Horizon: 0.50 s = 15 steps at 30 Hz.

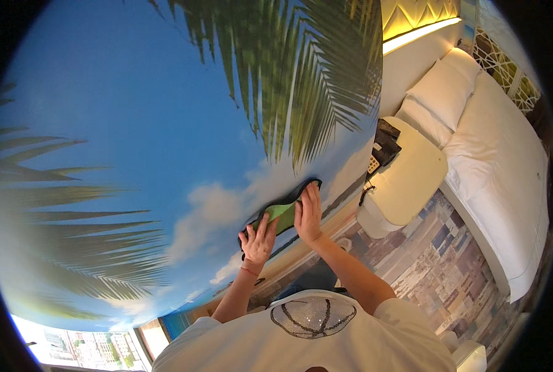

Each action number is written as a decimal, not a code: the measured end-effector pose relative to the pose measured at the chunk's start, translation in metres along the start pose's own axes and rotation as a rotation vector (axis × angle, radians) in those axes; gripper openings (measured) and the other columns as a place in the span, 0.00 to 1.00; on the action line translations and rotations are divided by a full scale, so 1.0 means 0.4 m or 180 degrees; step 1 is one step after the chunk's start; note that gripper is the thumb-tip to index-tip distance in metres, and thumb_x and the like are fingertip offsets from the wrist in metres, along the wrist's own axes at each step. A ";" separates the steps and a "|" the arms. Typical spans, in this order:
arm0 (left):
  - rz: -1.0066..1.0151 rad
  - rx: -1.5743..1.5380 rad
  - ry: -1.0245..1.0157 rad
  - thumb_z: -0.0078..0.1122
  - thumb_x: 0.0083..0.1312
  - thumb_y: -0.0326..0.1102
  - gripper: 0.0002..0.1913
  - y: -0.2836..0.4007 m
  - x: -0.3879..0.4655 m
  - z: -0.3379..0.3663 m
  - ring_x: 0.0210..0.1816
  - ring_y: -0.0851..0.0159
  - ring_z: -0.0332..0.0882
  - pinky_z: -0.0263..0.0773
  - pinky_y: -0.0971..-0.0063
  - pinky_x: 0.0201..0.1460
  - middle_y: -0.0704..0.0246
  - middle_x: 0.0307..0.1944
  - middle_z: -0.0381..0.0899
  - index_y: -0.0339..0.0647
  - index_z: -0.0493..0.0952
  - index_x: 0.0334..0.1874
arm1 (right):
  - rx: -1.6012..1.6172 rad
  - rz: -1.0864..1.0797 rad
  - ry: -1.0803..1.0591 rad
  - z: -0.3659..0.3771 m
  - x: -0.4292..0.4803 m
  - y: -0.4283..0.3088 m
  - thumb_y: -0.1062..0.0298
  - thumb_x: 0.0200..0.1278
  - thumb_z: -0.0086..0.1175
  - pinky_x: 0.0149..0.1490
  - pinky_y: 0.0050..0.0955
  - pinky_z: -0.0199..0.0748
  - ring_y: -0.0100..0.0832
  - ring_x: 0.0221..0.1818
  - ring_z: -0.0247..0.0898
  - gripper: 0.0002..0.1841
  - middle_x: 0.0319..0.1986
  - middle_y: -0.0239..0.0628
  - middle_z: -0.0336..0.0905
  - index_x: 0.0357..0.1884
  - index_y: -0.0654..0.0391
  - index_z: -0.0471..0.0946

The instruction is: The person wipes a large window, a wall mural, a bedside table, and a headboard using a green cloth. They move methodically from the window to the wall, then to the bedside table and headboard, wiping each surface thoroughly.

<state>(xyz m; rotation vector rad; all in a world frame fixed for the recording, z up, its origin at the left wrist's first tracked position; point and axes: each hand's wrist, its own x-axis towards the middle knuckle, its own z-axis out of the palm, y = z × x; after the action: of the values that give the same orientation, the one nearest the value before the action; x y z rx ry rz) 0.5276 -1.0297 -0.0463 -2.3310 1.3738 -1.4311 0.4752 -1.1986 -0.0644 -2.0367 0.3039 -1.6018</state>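
Observation:
A green cloth with a dark border (pixel 283 217) is held against a wall mural of blue sky and palm fronds (pixel 165 116). The cloth's upper edge bows away from the wall in a wave. At its left end, my left hand (pixel 258 244) rests with fingers spread over the fabric. My right hand (pixel 308 215) holds the other end, higher up, with its fingertips by the dark border. Both arms are stretched out in front of me. Parts of the cloth are hidden beneath my fingers.
To the right stands a cream bedside table (pixel 411 162) bearing a dark holder (pixel 388 142), a remote control (pixel 373 163) and a coiled cord (pixel 366 193). Beyond it is a bed with white bedding (pixel 495 153). Patchwork-patterned flooring (pixel 425 260) lies below. A window (pixel 90 346) is at lower left.

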 end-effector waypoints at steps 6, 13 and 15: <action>-0.0377 0.0283 0.0479 0.60 0.66 0.40 0.13 0.038 0.199 0.015 0.73 0.39 0.54 0.40 0.41 0.75 0.69 0.68 0.73 0.52 0.83 0.52 | 0.0214 -0.0315 0.0394 -0.008 0.211 -0.006 0.77 0.71 0.47 0.72 0.55 0.56 0.56 0.72 0.57 0.21 0.69 0.51 0.63 0.65 0.65 0.68; -0.0445 -0.0026 0.0648 0.54 0.71 0.43 0.19 0.154 0.428 0.010 0.67 0.34 0.62 0.47 0.39 0.70 0.53 0.69 0.69 0.36 0.80 0.55 | 0.0038 -0.0780 0.0581 -0.072 0.401 0.124 0.79 0.68 0.43 0.74 0.56 0.51 0.59 0.73 0.55 0.22 0.69 0.54 0.62 0.64 0.69 0.67; -0.0240 -0.0172 0.0442 0.55 0.70 0.43 0.19 0.184 0.378 0.041 0.63 0.37 0.66 0.53 0.41 0.67 0.54 0.68 0.71 0.36 0.80 0.54 | -0.0060 -0.0461 0.0522 -0.064 0.324 0.182 0.76 0.70 0.43 0.74 0.57 0.48 0.60 0.74 0.52 0.23 0.70 0.55 0.59 0.66 0.68 0.65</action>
<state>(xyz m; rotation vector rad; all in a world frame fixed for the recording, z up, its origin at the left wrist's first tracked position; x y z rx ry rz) 0.5167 -1.1882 0.0109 -2.3812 1.3881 -1.6250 0.4964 -1.3284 0.0091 -1.9841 0.2356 -1.8656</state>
